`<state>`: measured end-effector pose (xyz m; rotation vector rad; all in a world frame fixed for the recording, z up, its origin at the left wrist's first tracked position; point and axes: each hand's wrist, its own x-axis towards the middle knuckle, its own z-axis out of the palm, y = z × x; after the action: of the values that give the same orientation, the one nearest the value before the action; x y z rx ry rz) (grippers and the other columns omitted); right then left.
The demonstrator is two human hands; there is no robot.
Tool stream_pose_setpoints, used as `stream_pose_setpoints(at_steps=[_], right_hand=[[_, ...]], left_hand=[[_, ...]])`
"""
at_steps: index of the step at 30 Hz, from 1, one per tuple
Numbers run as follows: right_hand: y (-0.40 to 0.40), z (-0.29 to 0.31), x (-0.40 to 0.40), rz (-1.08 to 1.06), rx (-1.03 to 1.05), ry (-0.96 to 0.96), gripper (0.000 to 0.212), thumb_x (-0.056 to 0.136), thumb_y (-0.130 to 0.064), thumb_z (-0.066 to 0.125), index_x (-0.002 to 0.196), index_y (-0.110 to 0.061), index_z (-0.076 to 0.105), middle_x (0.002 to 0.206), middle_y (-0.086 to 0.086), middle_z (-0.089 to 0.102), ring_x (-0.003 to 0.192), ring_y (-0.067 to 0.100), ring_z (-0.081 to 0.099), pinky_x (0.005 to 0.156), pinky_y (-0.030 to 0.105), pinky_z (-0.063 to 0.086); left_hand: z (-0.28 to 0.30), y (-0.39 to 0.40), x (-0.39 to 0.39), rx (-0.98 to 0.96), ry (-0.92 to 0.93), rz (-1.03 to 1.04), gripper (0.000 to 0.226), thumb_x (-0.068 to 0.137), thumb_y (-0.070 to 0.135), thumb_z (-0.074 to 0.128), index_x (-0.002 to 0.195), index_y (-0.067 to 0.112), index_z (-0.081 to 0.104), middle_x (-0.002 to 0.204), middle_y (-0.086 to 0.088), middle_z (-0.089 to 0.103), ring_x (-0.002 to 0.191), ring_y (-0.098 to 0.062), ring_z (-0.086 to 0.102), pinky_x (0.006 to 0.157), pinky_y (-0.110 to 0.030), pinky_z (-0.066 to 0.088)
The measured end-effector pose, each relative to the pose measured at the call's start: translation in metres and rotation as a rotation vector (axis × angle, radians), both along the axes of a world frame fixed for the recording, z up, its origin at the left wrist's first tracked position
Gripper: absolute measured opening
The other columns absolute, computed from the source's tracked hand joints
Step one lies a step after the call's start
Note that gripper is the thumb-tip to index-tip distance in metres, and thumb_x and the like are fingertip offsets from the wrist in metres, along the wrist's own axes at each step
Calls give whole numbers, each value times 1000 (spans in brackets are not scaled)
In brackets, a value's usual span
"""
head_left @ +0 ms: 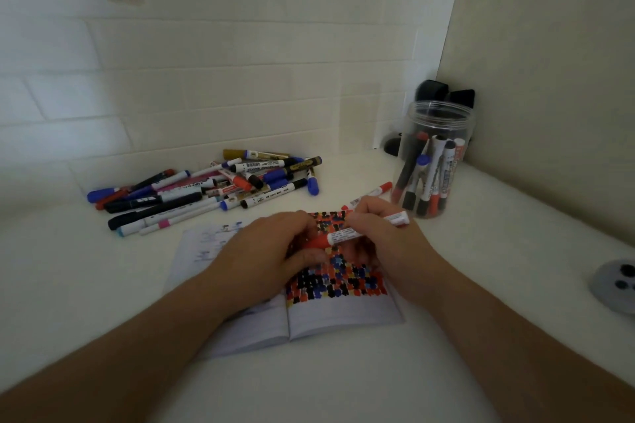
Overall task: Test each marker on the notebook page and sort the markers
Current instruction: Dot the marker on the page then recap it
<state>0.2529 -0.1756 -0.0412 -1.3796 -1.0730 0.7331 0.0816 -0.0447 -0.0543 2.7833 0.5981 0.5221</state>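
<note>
On the left I see the pile [206,187] of markers lying on the table [343,388], probably waiting for the test. My left hand [271,251] pinches the red cap [316,242] of the marker [347,235], held over the notebook [309,316] so the page is close. My right hand [381,233] grips the white barrel, I think to pull against the cap. At far right the jar [434,161] holds upright markers, likely the sorted ones.
</note>
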Motion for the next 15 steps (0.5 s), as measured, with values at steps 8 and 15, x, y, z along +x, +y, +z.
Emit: stream_pose_setpoints(at_steps=[8, 15], right_hand=[[-4, 3, 17, -26, 35, 369, 25, 96, -4, 40, 88, -11, 63, 60, 9, 56, 48, 18, 48, 41, 22, 36], [-9, 12, 15, 63, 10, 563, 23, 88, -25, 54, 81, -14, 73, 70, 9, 57, 56, 16, 52, 41, 20, 42]], left_hand=[[-6, 10, -12, -14, 64, 75, 79, 90, 81, -3, 106, 37, 61, 101, 14, 62, 94, -9, 57, 87, -37, 49], [3, 13, -21, -245, 23, 2, 29, 95, 58, 54, 98, 32, 66, 93, 12, 62, 84, -2, 57, 76, -29, 50]])
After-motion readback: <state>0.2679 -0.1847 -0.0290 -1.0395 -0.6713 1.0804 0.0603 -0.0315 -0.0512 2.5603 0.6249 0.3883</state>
